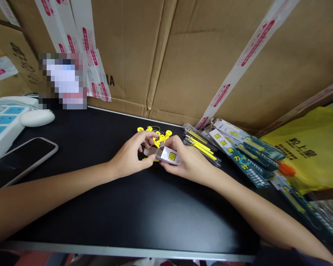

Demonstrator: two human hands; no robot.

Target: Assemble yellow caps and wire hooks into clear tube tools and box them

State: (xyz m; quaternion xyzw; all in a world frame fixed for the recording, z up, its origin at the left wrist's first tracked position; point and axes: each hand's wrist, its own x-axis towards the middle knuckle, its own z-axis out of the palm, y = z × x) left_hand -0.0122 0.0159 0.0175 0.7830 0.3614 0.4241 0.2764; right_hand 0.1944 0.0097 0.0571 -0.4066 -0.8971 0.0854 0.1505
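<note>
A small white cardboard packaging box (170, 156) with a yellow printed square is between my hands, above the black table. My right hand (188, 159) grips it, with the thumb on top and fingers below. Its end facing left is open, with a flap (151, 151) folded out. My left hand (131, 151) curls its thumb and fingers around that flap. Just behind the box lie several yellow plastic pieces (161, 137) with thin metal wire hooks. My fingers partly hide them and the rest of the box.
Clear packs with yellow rods (201, 144) lie right of my hands. Beyond are several printed boxes (238, 155) and a yellow bag (308, 147). On the left are a phone (24, 159) and a white power strip (5, 120). Large cardboard boxes (127, 55) stand along the back edge.
</note>
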